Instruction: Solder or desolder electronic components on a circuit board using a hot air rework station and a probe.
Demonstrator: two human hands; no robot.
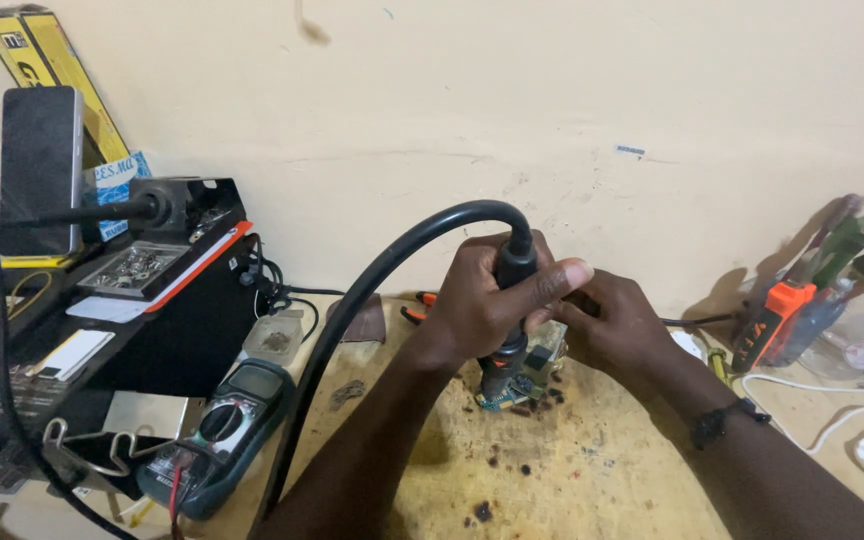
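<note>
My left hand grips the black handle of a hot-air wand, held upright with its nozzle pointing down at a small green circuit board on the wooden bench. A thick black hose arcs from the wand's top down to the left. My right hand sits just right of the board, fingers curled against its edge and holding it on the bench; the fingertips are hidden behind the wand.
A black rework station stands at left with a phone leaning on the wall above it. A multimeter lies in front. Tools in a holder and white cables are at right. The scorched benchtop lies near me.
</note>
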